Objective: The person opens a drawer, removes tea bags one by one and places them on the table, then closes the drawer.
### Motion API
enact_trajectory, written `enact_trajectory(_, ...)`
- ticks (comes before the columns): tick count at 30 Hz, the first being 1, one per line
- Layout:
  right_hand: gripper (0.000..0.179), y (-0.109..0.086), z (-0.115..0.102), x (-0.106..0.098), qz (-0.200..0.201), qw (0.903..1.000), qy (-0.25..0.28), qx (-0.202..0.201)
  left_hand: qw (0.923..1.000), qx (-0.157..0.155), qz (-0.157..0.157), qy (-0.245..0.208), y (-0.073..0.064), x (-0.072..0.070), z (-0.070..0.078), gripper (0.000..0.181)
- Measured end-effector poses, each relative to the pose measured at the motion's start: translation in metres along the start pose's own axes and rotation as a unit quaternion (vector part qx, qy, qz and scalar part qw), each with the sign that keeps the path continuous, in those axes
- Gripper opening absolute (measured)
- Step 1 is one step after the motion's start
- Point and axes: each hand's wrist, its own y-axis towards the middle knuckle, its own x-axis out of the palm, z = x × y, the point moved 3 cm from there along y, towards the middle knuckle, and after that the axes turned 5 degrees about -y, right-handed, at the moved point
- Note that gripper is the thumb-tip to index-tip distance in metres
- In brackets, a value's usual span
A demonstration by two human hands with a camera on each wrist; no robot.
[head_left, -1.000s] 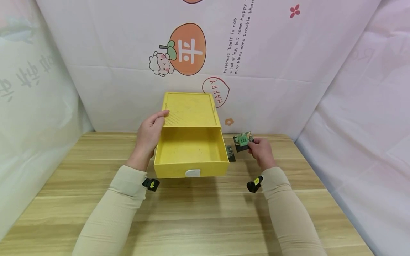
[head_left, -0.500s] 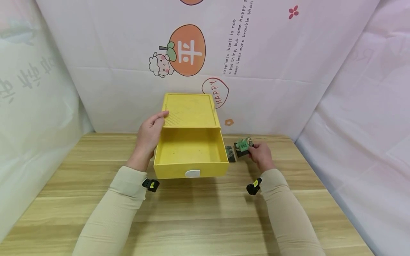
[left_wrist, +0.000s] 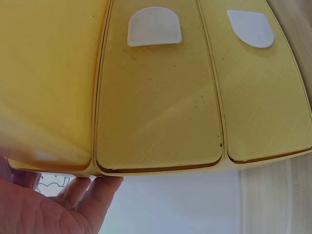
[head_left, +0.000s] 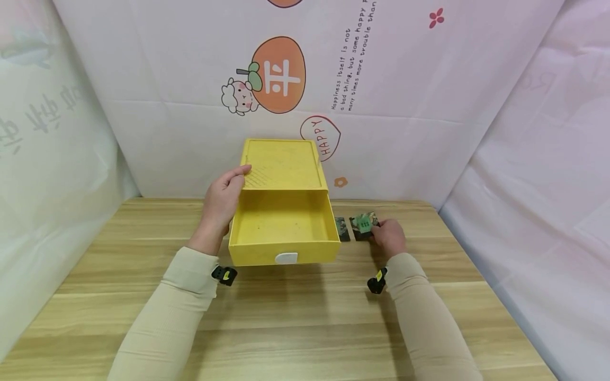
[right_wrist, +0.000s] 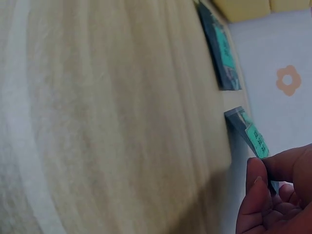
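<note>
A yellow drawer cabinet (head_left: 286, 164) stands against the back wall with its top drawer (head_left: 285, 255) pulled out; nothing shows inside. My left hand (head_left: 221, 203) touches the cabinet's left side, one finger over the top edge. Its fairly straight fingers (left_wrist: 100, 200) press on the side wall in the left wrist view. At the cabinet's right, my right hand (head_left: 391, 236) pinches a small flat dark packet with a green label (head_left: 363, 225) between thumb and fingers; it is tilted in the right wrist view. A similar packet (right_wrist: 222, 51) lies beside it, partly behind the drawer in the head view.
Two lower drawers (left_wrist: 158, 97) with white tabs are shut. The wooden table (head_left: 286, 328) ends at a printed white cloth (head_left: 395, 132) at the back. White cloth also hangs on both sides. The open drawer juts out over the table.
My right hand has lowered the packet toward the table and slightly toward me, next to the other packet. The left hand and the cabinet have stayed in place.
</note>
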Motion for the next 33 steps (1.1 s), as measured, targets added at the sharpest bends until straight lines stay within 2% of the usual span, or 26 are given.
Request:
enact_trajectory(8, 0.031, -0.003, 0.003, 0.004, 0.005, 0.9975, -0.062, 0.032, 1.0, -0.001, 0.001, 0.007, -0.001, 0.0, 0.001, 0.045)
enact_trajectory(12, 0.029, -0.003, 0.004, 0.004, 0.007, 0.9958, -0.084, 0.036, 1.0, 0.0, 0.001, 0.006, -0.001, 0.0, 0.001, 0.045)
enact_trajectory(26, 0.03, 0.002, 0.004, 0.009, 0.007, 0.9918, -0.124, 0.033, 0.9999, -0.003, 0.004, 0.012, -0.001, 0.0, 0.001, 0.045)
enact_trajectory(33, 0.03, 0.004, 0.003, 0.011, 0.007, 0.9917, -0.124, 0.031, 0.9999, -0.002, 0.005, 0.011, -0.001, 0.0, 0.001, 0.045)
